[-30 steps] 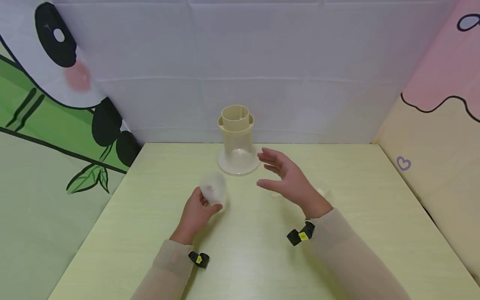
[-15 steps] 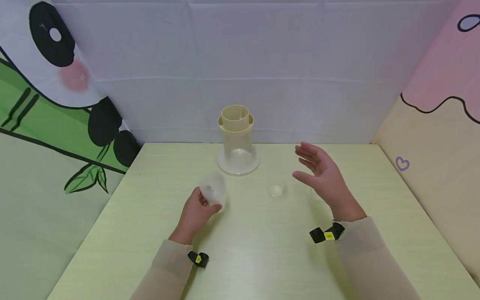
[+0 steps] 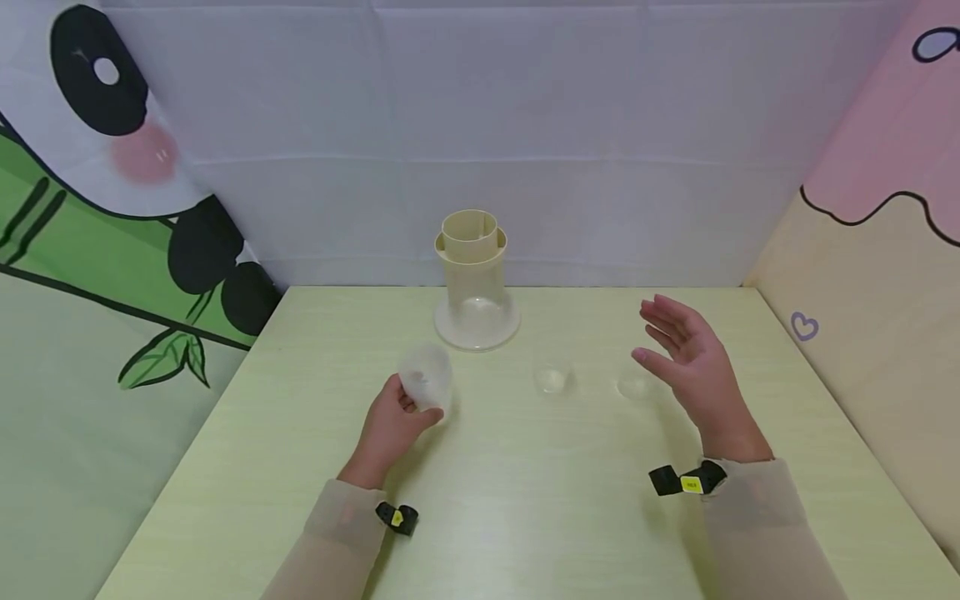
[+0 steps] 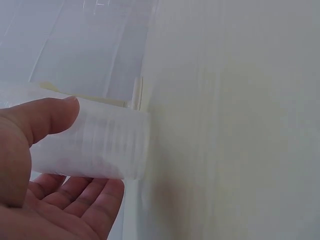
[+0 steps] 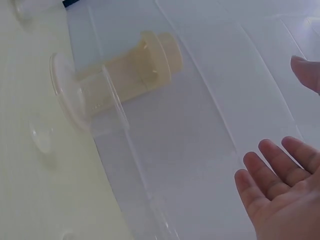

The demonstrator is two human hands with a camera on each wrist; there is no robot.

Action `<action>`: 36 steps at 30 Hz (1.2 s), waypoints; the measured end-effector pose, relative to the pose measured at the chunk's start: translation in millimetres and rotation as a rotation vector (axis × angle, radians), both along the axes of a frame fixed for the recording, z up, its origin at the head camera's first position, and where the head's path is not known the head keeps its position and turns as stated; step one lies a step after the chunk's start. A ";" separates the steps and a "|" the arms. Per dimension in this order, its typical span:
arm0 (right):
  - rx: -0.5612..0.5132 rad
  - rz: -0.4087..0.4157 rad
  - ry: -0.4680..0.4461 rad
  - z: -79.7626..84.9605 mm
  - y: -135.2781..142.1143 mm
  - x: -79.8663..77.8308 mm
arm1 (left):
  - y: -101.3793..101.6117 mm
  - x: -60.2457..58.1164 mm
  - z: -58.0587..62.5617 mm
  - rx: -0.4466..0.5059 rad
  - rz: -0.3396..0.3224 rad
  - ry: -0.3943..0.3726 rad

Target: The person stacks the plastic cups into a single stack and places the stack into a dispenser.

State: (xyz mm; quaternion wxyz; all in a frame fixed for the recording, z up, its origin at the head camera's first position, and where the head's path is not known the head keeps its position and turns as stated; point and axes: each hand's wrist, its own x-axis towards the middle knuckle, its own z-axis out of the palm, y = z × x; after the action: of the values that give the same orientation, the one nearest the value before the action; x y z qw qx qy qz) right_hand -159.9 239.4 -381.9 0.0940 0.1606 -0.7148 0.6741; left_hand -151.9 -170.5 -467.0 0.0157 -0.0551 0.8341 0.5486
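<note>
My left hand [image 3: 393,425] grips a stack of translucent plastic cups [image 3: 427,375] left of the table's middle. In the left wrist view the thumb lies over the stack's side [image 4: 100,145], which shows close-set ribs or rims, and the fingers are beneath it. A clear plastic cup [image 3: 552,381] stands on the table to the right of the stack. Farther right is another faint, clear cup [image 3: 633,384], close beside my right hand [image 3: 693,371]. That hand holds nothing, its fingers extended and its thumb apart, as the right wrist view also shows.
A cream cylindrical holder [image 3: 474,271] with a smaller tube in its top stands on a round clear base [image 3: 480,336] at the back of the light wooden table [image 3: 480,517]. Behind it hangs a white cloth [image 3: 510,100]. Printed side panels flank the table.
My right hand has moved right, away from the middle, and the two clear cups on the table have come into plain view. The left hand and its stack have hardly moved.
</note>
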 end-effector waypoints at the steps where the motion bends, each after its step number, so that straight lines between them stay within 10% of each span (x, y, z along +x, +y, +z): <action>1: 0.008 -0.010 0.002 -1.4 2.4 0.5 | 0.1 -0.3 -0.4 -0.003 0.002 -0.002; 21: 0.065 -0.172 -0.121 -41.1 22.3 0.6 | -8.0 0.5 -0.1 0.002 -0.004 0.007; 36: 0.046 -0.130 -0.288 -70.5 29.2 -14.4 | -6.4 3.7 2.7 -0.016 -0.001 0.016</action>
State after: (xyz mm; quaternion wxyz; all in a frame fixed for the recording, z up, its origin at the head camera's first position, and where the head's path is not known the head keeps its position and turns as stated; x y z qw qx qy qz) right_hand -174.2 268.6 -452.4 0.0303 0.0177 -0.7451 0.6660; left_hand -148.2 -176.8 -464.3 0.0088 -0.0502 0.8386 0.5423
